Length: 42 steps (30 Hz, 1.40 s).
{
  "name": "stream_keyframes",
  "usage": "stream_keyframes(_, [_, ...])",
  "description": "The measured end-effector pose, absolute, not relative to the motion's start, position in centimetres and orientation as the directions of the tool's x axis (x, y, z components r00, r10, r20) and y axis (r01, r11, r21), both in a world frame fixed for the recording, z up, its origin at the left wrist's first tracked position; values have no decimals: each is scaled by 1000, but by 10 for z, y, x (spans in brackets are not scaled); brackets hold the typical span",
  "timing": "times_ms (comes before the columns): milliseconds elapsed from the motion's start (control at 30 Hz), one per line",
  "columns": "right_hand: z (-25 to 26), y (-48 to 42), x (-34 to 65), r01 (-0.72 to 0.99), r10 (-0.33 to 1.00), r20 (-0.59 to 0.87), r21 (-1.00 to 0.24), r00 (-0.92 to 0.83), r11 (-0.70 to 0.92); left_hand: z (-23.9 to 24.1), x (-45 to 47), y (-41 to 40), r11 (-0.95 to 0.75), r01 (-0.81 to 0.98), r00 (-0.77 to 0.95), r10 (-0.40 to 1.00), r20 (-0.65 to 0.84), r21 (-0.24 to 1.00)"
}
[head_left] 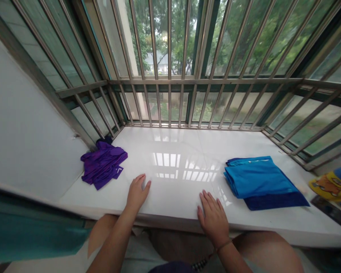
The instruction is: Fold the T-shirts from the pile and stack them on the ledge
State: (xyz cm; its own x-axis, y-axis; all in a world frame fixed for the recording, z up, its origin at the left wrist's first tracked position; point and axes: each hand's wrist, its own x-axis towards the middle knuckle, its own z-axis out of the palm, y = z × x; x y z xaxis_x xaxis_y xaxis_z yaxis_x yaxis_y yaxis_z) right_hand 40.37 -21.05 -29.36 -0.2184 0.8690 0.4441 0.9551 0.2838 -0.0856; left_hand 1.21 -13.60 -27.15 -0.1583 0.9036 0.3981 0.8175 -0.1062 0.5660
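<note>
My left hand lies flat on the glossy white sill, fingers spread, holding nothing. My right hand rests palm down near the sill's front edge, also with nothing in it. A crumpled purple garment lies at the left, a hand's width beyond my left hand. A neatly folded light blue cloth sits on a darker blue folded cloth at the right, just beyond my right hand.
Metal window bars close off the back and both sides of the sill. A white wall stands at the left. A yellow and blue item lies at the far right edge. My knees are below the sill.
</note>
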Motion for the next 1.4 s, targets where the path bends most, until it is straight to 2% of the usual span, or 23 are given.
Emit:
stream_keyframes(233, [-295,-210,403,952,859,464,-98,-214,290,-258,9,-140,-140,716,-178,911,373,684])
stream_keyframes(933, [-293,-211,401,949,811,535,-53,-236,311,-258,7,-136,-171,726,-98,933,346,667])
stream_keyframes(1167, [-296,-210,402,948,811,538,-64,-231,312,-259,8,-138,-146,645,-186,922,339,750])
stream_keyframes(1400, [-297,-210,403,945,794,562,-64,-231,321,-258,6,-142,-169,571,-167,934,315,803])
